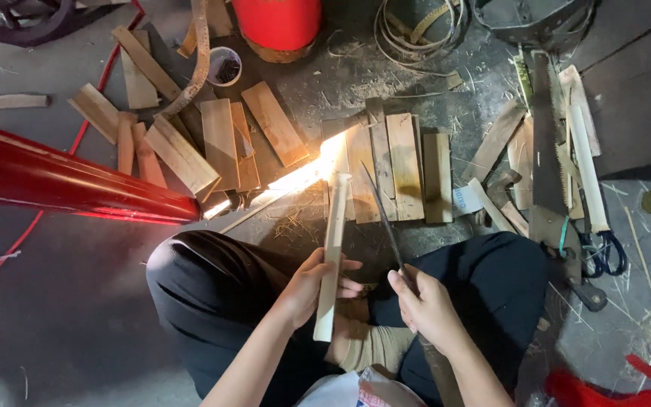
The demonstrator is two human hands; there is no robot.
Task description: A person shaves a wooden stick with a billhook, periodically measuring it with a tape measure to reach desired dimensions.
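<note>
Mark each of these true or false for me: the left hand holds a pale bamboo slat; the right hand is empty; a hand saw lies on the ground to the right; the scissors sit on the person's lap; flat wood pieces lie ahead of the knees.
1. The left hand holds a pale bamboo slat. True.
2. The right hand is empty. False: it grips a long thin blade pointing away from the person.
3. A hand saw lies on the ground to the right. True.
4. The scissors sit on the person's lap. False: they lie on the ground right of the knee.
5. Flat wood pieces lie ahead of the knees. True.
</note>
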